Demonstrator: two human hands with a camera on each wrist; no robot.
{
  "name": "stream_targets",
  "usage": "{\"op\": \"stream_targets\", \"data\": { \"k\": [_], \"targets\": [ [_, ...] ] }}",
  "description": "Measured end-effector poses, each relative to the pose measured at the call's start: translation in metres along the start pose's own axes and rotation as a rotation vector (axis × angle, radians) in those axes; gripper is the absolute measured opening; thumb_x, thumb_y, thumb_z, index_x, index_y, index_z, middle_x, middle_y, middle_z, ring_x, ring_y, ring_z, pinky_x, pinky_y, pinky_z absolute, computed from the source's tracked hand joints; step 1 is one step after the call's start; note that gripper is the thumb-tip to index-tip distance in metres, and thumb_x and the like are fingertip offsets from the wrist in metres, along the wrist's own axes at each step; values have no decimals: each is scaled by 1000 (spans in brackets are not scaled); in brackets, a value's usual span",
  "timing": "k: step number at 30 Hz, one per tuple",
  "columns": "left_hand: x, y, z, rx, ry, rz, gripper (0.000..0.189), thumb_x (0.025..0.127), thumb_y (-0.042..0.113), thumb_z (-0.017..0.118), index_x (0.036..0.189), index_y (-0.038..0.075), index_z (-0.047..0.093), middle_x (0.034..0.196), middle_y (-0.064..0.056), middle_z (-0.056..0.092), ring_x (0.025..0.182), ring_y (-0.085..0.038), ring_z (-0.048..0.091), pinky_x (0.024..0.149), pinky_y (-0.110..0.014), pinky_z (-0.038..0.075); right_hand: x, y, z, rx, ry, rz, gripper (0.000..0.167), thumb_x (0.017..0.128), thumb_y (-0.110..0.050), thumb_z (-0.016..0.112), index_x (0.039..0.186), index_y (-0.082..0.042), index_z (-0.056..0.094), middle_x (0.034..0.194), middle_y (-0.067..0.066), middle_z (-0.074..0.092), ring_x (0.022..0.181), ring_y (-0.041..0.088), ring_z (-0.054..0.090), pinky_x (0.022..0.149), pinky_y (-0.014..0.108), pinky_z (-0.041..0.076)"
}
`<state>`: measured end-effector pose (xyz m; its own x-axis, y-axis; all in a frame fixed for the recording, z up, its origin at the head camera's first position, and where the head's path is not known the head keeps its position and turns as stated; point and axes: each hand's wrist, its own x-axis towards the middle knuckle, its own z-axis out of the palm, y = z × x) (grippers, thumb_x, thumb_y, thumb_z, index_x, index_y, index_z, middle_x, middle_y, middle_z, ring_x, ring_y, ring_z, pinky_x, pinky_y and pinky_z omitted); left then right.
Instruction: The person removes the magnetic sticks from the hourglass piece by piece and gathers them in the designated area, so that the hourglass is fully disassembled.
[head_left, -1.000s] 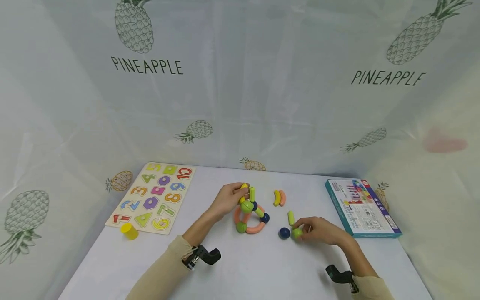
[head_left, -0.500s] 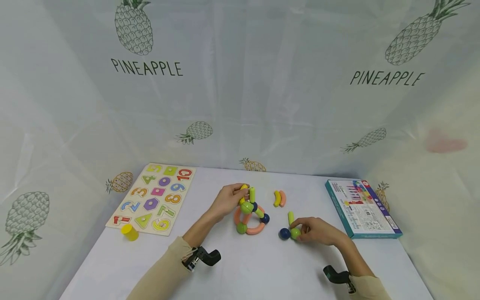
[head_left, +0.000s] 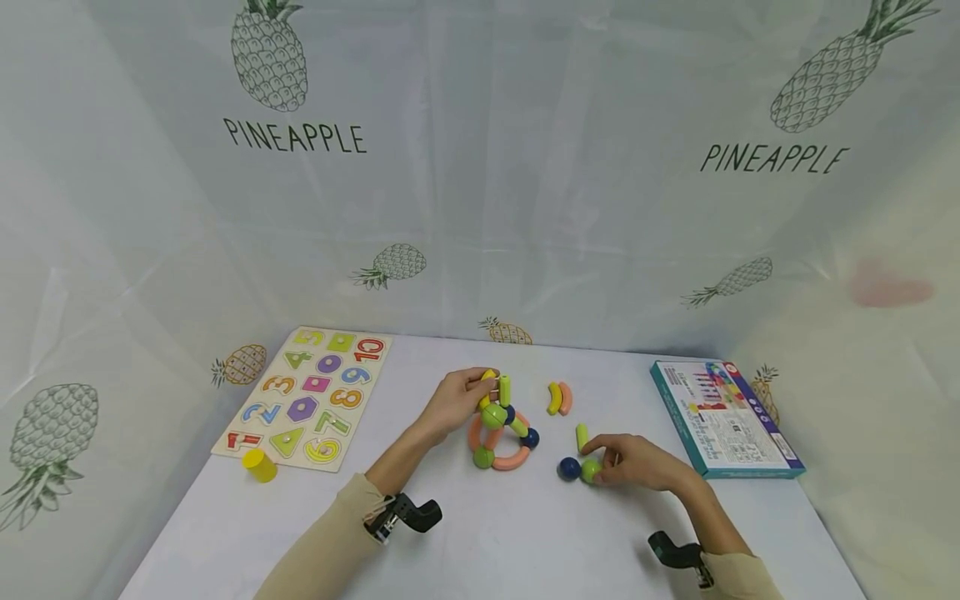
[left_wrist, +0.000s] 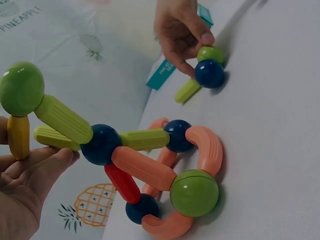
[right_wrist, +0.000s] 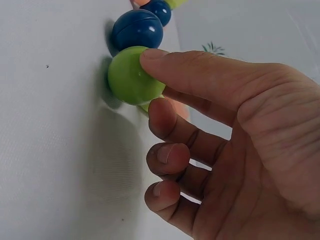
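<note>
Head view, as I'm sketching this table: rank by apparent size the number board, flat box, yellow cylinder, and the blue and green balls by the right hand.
1. Number board
2. Flat box
3. Yellow cylinder
4. Blue ball and green ball: look alike; fingers partly cover the green one, so unranked.

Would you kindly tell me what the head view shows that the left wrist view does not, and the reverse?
Only the head view: the number board and the yellow cylinder.
Only the left wrist view: the red rod running between two blue balls of the structure.
Both: the left hand gripping the structure's yellow piece, and the right hand pinching the loose green ball beside the loose blue ball.
</note>
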<state>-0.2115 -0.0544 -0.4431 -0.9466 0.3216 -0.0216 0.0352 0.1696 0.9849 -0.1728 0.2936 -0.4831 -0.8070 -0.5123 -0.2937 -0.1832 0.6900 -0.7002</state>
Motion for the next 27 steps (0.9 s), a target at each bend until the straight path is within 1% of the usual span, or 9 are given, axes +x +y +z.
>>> {"op": "stream_targets", "data": {
  "k": [7, 12, 15, 18, 23, 27],
  "targets": [
    [0, -1, 1, -3, -1, 0, 41, 106, 24, 54, 140, 1, 57, 125, -13, 68, 112, -24, 67, 87, -27, 56, -1, 1, 0, 31, 2, -4, 43, 90, -25, 77, 128, -10, 66, 84, 0, 61, 74, 14, 54, 62, 26, 42],
    [1, -2, 0, -7, -4, -1, 42, 106, 25, 54, 139, 1, 57, 124, -13, 68, 110, -22, 68, 87, -27, 57, 0, 0, -1, 10, 12, 0, 43, 90, -27, 76, 128, -10, 66, 84, 0, 61, 74, 14, 54, 62, 26, 42],
    [1, -2, 0, -4, -6, -6, 41, 106, 26, 54, 139, 2, 57, 124, -13, 68, 109, -20, 68, 86, -27, 57, 3, -5, -2, -11, 40, -6, 40, 92, -27, 73, 128, -10, 66, 85, 0, 61, 76, 15, 54, 62, 26, 42],
    [1, 0, -1, 5, -7, -9, 42, 106, 26, 54, 140, 2, 57, 126, -13, 67, 108, -21, 69, 85, -27, 57, 10, -17, -3, -24, 108, -27, 34, 95, -27, 69, 126, -12, 67, 88, -1, 61, 79, 17, 54, 63, 26, 44],
    [0, 1, -2, 44, -10, 0, 43, 106, 28, 54, 141, 3, 56, 126, -13, 68, 107, -20, 70, 85, -28, 57, 30, -48, 0, -5, 264, -91, 25, 98, -29, 67, 120, -18, 69, 95, -3, 64, 88, 18, 57, 68, 26, 50],
    [-1, 2, -2, 104, -2, 4, 44, 106, 31, 54, 142, 6, 56, 124, -10, 70, 97, -16, 70, 85, -39, 59, 51, -73, 7, 35, 369, -120, 25, 98, -29, 68, 122, -22, 69, 101, -5, 68, 93, 17, 61, 73, 29, 54]
  ]
}}
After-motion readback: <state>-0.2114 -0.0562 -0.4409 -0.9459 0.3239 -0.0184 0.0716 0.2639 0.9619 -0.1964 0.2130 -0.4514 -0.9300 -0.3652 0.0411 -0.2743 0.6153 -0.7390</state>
